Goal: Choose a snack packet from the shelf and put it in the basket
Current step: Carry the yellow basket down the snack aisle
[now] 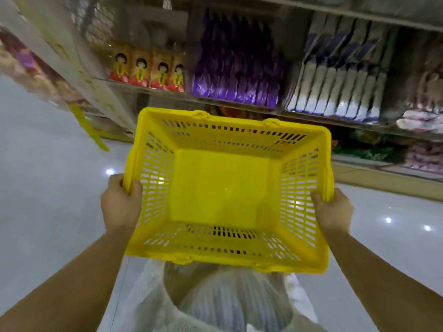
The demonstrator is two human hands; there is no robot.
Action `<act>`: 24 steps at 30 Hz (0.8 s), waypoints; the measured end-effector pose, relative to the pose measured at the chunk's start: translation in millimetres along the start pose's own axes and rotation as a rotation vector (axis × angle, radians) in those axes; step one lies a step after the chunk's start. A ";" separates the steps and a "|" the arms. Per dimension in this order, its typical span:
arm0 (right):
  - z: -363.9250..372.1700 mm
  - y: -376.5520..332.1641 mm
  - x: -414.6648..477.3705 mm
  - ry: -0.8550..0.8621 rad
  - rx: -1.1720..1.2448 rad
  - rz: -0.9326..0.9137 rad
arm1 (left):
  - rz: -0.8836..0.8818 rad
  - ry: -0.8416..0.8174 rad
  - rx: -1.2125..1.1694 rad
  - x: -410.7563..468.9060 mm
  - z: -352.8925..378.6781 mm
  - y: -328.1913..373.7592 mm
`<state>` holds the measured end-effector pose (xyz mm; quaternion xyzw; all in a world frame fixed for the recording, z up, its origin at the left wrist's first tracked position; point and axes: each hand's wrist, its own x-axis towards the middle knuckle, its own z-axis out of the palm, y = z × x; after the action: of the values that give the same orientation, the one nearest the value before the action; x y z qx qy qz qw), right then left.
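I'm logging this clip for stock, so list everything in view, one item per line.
basket: one, yellow, empty, centre
orange packets: four showing, orange with cartoon figure, shelf left
purple packets: row, count unclear, purple, shelf centre
white-and-dark packets: row, count unclear, shelf right
plastic bag: one, clear, below the basket
floor: pale, glossy, both sides
left hand: grips basket's left rim
right hand: grips basket's right rim

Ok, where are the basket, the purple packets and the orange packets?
basket (220, 188): head view, its bare bottom.
purple packets (236, 70): head view, middle of the row.
orange packets (142, 65): head view, second packet's front.
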<state>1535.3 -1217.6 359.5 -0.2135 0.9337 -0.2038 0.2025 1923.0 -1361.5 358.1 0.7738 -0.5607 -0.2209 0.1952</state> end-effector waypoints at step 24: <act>169.6 207.8 145.8 0.054 -0.190 0.184 | 0.081 -0.135 0.123 -14.5 316.8 -61.4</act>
<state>1427.9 -1166.0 78.4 -0.1398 0.9696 -0.1005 0.1738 1789.3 -1346.7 64.4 0.7443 -0.6160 -0.2297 0.1177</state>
